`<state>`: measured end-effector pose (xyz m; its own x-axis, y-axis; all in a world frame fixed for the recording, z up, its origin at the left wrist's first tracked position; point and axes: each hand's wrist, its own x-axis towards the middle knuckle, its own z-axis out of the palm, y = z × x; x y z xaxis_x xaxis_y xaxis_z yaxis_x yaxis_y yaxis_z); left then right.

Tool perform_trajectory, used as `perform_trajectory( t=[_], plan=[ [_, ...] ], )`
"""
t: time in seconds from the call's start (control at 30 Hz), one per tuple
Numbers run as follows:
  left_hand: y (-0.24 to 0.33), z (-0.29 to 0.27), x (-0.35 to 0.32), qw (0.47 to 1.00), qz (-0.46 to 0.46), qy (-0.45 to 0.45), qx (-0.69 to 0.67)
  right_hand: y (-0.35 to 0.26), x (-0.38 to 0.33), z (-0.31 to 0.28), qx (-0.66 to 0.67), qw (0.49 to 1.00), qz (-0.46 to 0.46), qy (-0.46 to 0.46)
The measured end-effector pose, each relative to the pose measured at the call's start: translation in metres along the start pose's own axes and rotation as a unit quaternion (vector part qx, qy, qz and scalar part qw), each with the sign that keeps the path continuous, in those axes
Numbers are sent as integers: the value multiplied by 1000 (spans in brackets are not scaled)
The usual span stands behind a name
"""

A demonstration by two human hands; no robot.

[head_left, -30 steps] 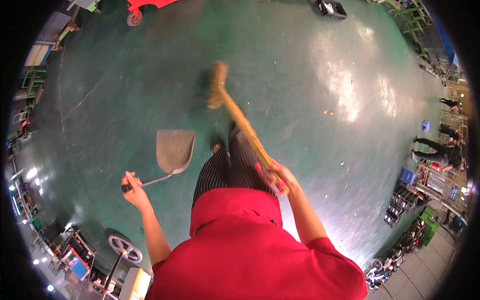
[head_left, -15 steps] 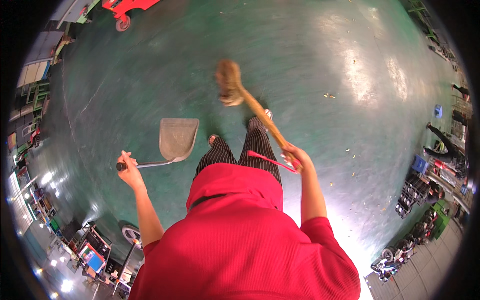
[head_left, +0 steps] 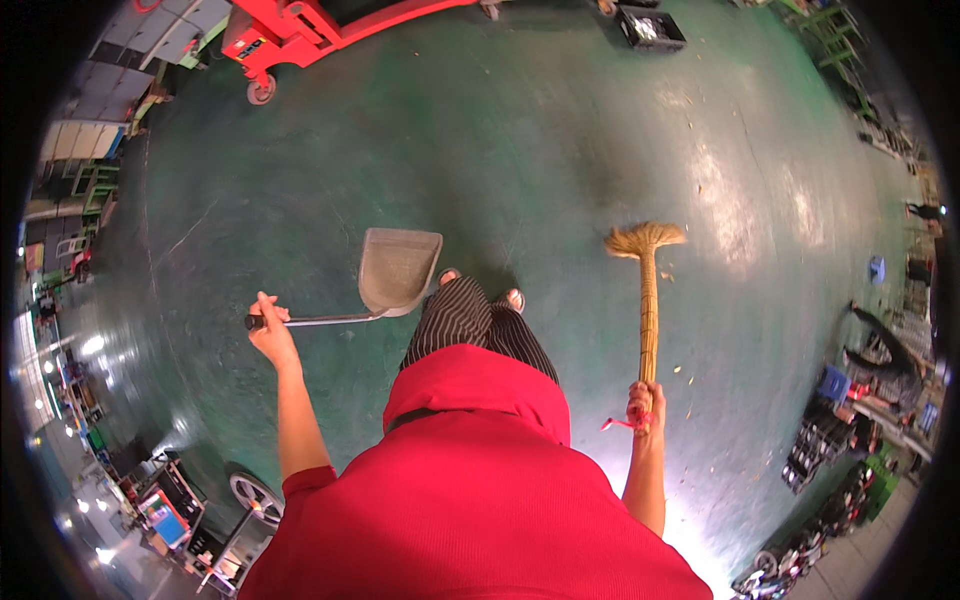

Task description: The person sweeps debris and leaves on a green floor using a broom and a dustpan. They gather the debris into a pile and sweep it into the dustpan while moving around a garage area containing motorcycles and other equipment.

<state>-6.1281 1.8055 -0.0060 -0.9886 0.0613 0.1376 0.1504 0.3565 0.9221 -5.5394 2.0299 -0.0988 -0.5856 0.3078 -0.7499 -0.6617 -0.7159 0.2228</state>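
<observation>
My left hand is closed round the dark grip of a long-handled dustpan. The grey pan of this dustpan is held to the left of my feet, its wide edge facing away from me. On the right, my right hand grips the lower end of a straw broom, where a red cord hangs. The broom points away from me, with its bristles fanned out to both sides. A few small yellowish scraps lie on the floor beside the broom.
A red wheeled lifting frame stands ahead on the left. A black crate sits on the green floor at the far side. A wheel is near my left elbow. Parked motorbikes and a bending person are at the right.
The broom has swung from ahead of my feet out to the right, and my right hand moved right with it. The dustpan has shifted slightly right. More of the red frame shows.
</observation>
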Motion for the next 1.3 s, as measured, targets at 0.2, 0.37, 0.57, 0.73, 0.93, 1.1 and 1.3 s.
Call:
perform_trajectory(
  t=[0.2,0.37,0.57,0.73,0.93,1.1,1.3],
  plan=[
    [69,24,12,999,33,2,-33,42,44,140,-94,982,145,-71],
    [136,18,16,999,17,36,-8,119,116,318,-303,934,168,-90],
    [113,103,78,997,-25,57,40,182,366,506,-425,859,225,-178],
    [129,152,124,997,-31,-4,76,167,468,582,-373,898,223,-66],
    [167,196,122,997,-2,-32,73,19,404,542,-368,925,78,-47],
    [221,298,97,990,47,-127,50,-133,312,483,-258,965,-38,6],
    [282,453,139,974,87,-201,53,-262,291,446,-140,984,-108,2]
  ],
)
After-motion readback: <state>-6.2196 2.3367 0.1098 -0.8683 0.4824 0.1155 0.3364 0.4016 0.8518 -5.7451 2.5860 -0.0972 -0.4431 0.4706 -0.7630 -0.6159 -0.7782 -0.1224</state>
